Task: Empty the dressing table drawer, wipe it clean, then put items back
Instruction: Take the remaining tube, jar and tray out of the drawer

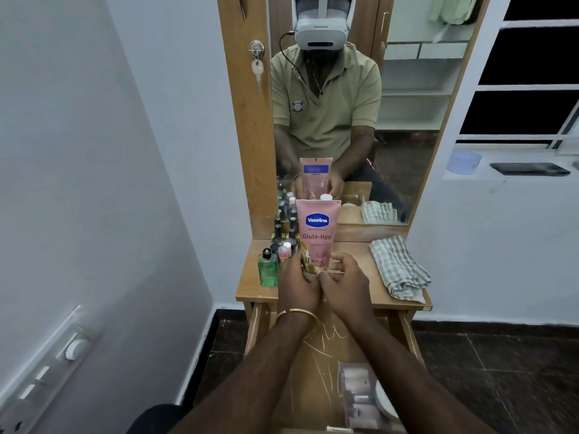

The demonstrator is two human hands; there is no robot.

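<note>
Both your hands, left hand (297, 285) and right hand (344, 281), curl around the base of the upright lotion tube (317, 234) on the tabletop (354, 255), emptying step. Next, release it and reach at six o'clock for the pouch (357, 393) left in the drawer (316, 364).

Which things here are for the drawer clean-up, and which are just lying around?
For the job:
- open drawer
- pink Vaseline tube, held by left hand and right hand
- small bottles
- green bottle
- checked cloth
- clear box in the drawer

Just lying about:
- keys
- blue tub on the sill
</note>
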